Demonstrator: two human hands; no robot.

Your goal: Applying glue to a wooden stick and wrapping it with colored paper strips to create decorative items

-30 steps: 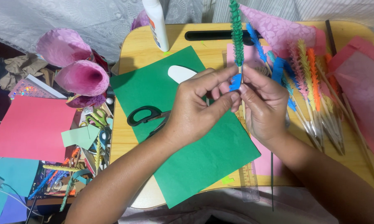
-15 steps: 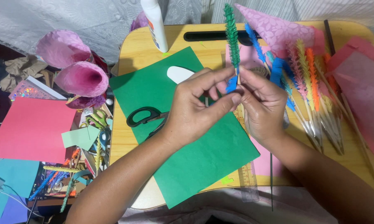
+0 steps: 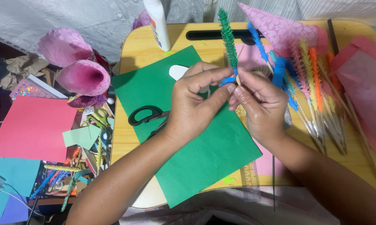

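Observation:
My left hand (image 3: 196,98) and my right hand (image 3: 258,102) meet above a green paper sheet (image 3: 204,146) on a yellow wooden lap desk (image 3: 138,54). Together they pinch a thin wooden stick wrapped in fringed green paper (image 3: 228,35), which stands upright. Blue fringed paper (image 3: 228,80) sits at its base between my fingertips. Black-handled scissors (image 3: 144,116) lie on the green sheet, partly hidden under my left wrist.
Several finished fringed sticks in pink, yellow, orange and blue (image 3: 313,83) lie at the right. A pink paper cone (image 3: 279,27), a glue bottle (image 3: 156,23) and a ruler (image 3: 248,175) are on the desk. Left of it: pink cones (image 3: 83,77), a red sheet (image 3: 33,127), paper scraps.
The green-wrapped stick has shifted a little left and tilted slightly while my fingers keep working the blue paper at its base.

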